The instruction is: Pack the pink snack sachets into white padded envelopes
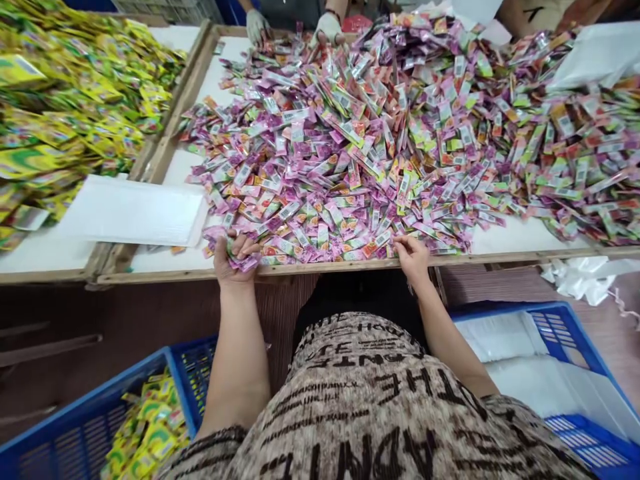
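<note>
A large heap of small pink, purple and green stick packets [320, 160], many with barcodes, lies on the white wood-framed table [520, 235] before me. My left hand [236, 257] is at the table's front edge, its fingers closed round a bunch of these packets [245, 261]. At the heap's near edge, my right hand [413, 259] has thumb and fingers pinched together on what looks like one small packet; the fingers partly hide it.
Left of my left hand lies a stack of clear plastic bags [135, 210]. Yellow packets [100, 100] fill the neighbouring table. Blue crates [173, 380] stand below, on both sides of me. Across the table, a person's gloved hands [327, 28] touch the heap.
</note>
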A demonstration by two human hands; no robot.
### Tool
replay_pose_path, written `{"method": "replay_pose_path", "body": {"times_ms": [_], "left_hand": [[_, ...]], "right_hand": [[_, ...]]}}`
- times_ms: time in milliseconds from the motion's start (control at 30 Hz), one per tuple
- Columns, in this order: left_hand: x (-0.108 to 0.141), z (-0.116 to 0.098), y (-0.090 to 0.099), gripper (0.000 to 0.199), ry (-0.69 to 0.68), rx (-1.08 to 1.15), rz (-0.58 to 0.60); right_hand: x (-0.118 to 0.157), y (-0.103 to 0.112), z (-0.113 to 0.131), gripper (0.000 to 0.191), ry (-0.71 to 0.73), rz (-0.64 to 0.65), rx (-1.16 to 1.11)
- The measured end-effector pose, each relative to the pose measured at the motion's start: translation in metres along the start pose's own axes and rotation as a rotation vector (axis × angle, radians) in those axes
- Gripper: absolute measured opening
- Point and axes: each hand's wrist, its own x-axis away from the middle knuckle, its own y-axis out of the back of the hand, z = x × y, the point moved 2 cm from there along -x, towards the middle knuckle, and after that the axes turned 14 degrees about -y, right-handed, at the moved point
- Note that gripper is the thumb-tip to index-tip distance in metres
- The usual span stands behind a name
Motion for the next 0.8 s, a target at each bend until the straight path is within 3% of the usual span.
{"method": "replay_pose_path", "body": {"times_ms": [133, 333, 467, 600, 700, 800], "left_hand": [[-0.004, -0.002, 0.0, 0.013, 0.076, -0.007, -0.022], [-0.007, -0.004, 0.007, 0.017, 0.129, 0.003, -0.075], [-0.008, -0.003, 0.008, 0.028, 0.128, 0.08, -0.064], [-0.009, -0.002, 0.008, 0.025, 0.093, 0.038, -0.098], [-0.009, -0.001, 0.007, 0.02, 0.09, 0.047, -0.105], [-0.008, -0.001, 0.006, 0.017, 0.083, 0.075, -0.1]], "right_hand": [[0.003, 0.003, 0.002, 0.025, -0.019, -0.01, -0.174], [0.003, 0.01, 0.001, 0.024, -0.032, 0.045, -0.248], [-0.006, 0.007, 0.0, 0.02, -0.052, 0.081, -0.295], [-0.015, -0.013, 0.022, 0.015, 0.133, 0.208, -0.008], [-0.016, -0.029, 0.041, 0.025, 0.347, 0.372, 0.336], [-0.016, -0.037, 0.046, 0.034, 0.466, 0.506, 0.631]]}}
